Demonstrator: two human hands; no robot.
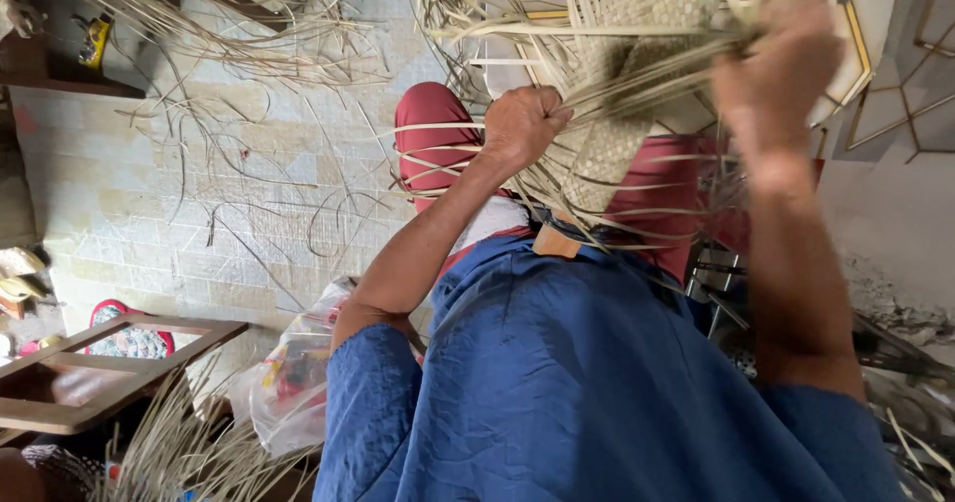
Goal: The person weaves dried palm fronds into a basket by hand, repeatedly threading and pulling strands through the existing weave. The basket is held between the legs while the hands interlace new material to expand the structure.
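Two bare hands are working at a pale, flat-woven palm-leaf mat piece (617, 114) that is resting over the person's lap, on dark red trousers (433, 129), with its upper edge running out of the top of the picture. Many loose pale strips (468, 39) are fanning out from its edges and crossing in front of the weave, so its outline is hard to follow. The left hand (522, 124) is curling into a tight fist around a bundle of those strips just beside the woven part. The right hand (776, 64) is blurring with motion at the mat's far side; it is looking closed on the weave or its strips, though exactly what the fingers are gripping cannot be made out. Blue cloth sleeves (557, 393) are covering both upper arms and hiding the lower lap. More dry strips are lying scattered on the pale tiled floor (149, 184). Low on the left, a crumpled clear plastic bag (288, 373) is showing red and yellow packets inside, too small to read, beside a plain wooden frame (109, 363) that is cut off at the edge.
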